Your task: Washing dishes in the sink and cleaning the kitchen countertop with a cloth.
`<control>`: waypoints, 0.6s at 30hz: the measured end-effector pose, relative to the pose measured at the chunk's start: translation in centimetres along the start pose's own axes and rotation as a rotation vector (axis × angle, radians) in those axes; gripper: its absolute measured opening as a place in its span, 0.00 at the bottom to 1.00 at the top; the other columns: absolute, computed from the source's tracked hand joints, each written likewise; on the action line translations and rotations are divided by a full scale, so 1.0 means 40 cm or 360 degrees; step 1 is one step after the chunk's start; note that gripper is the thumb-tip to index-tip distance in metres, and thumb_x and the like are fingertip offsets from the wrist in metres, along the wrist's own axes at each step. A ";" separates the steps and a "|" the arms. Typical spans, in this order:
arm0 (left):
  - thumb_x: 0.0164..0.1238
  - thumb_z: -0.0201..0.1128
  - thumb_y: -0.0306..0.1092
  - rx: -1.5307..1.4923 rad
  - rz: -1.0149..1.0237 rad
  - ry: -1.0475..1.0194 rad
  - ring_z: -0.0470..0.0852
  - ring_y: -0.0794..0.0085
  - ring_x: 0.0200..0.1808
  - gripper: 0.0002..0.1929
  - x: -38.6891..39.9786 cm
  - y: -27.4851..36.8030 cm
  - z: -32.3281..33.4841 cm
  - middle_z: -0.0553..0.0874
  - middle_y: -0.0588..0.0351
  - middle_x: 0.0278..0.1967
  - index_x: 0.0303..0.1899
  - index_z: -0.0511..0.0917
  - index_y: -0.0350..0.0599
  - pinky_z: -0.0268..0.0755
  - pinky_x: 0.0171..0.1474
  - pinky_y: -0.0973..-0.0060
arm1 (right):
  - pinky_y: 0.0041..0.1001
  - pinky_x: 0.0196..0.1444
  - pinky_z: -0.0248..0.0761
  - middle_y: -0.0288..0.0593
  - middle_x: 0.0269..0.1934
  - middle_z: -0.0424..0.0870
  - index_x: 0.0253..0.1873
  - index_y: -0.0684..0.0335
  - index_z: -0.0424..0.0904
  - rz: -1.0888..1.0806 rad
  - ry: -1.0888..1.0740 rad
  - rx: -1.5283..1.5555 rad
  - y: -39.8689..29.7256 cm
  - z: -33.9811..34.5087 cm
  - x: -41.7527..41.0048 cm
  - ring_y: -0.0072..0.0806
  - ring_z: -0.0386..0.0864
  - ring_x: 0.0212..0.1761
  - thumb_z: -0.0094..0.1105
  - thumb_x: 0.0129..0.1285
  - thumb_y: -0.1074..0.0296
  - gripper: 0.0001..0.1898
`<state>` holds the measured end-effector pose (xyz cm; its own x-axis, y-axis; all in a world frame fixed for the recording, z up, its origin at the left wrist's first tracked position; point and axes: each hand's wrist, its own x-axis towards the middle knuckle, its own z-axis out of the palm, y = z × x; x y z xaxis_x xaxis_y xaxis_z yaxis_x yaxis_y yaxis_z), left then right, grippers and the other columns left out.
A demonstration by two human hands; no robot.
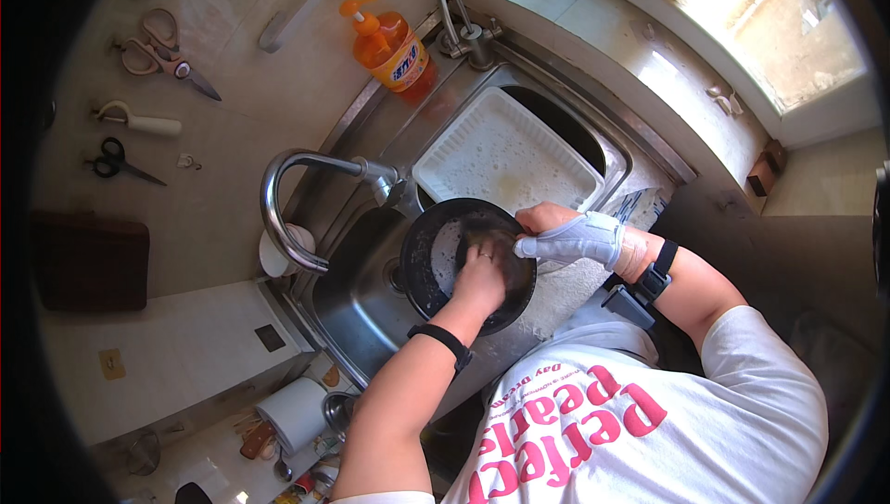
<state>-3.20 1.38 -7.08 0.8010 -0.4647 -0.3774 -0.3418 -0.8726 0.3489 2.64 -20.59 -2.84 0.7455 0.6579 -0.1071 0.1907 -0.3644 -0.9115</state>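
A black round pan (424,288) with suds in it is tilted over the near side of a steel sink basin (361,295). My left hand (481,278), with a ring on one finger, reaches inside the pan; its fingertips are blurred against a dark patch, so whether it holds anything is unclear. My right hand (567,236), in a pale grey thumb and wrist brace, grips the pan's right rim. Just beyond, a white ribbed plastic tray (445,135) holding soapy water rests over the second basin.
A chrome faucet (271,205) arches over the basin's left side, by white bowls (278,253). Behind stand an orange pump bottle (400,59) and a smaller faucet (473,41). Scissors (167,59) and a peeler (153,125) hang on the left wall. A pale cloth (567,295) lies at the sink's front edge.
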 end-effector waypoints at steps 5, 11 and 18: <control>0.62 0.65 0.36 0.0259 -0.0123 0.0063 0.64 0.38 0.68 0.33 0.045 -0.040 -0.053 0.67 0.32 0.66 0.66 0.65 0.31 0.58 0.71 0.57 | 0.42 0.34 0.66 0.61 0.26 0.74 0.37 0.72 0.73 0.0026 0.0001 0.0026 -0.015 0.000 0.005 0.51 0.70 0.27 0.59 0.64 0.54 0.21; 0.58 0.65 0.35 0.0195 -0.0152 -0.0150 0.71 0.46 0.64 0.27 0.072 -0.024 -0.102 0.78 0.41 0.59 0.60 0.74 0.36 0.58 0.71 0.58 | 0.42 0.40 0.69 0.64 0.31 0.78 0.39 0.72 0.75 0.0105 -0.0047 -0.0052 -0.005 0.005 0.002 0.56 0.76 0.35 0.59 0.63 0.55 0.20; 0.54 0.60 0.24 0.0160 0.0499 0.0154 0.74 0.52 0.61 0.23 -0.013 0.005 0.024 0.81 0.46 0.56 0.56 0.78 0.38 0.69 0.63 0.65 | 0.43 0.44 0.70 0.66 0.35 0.80 0.40 0.72 0.77 0.0163 -0.0084 -0.0119 -0.012 0.004 0.004 0.59 0.79 0.41 0.58 0.62 0.53 0.21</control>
<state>-4.17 1.29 -7.65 0.6906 -0.7005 -0.1802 -0.6216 -0.7022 0.3472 2.57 -20.22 -2.48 0.7292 0.6477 -0.2209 0.1638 -0.4786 -0.8626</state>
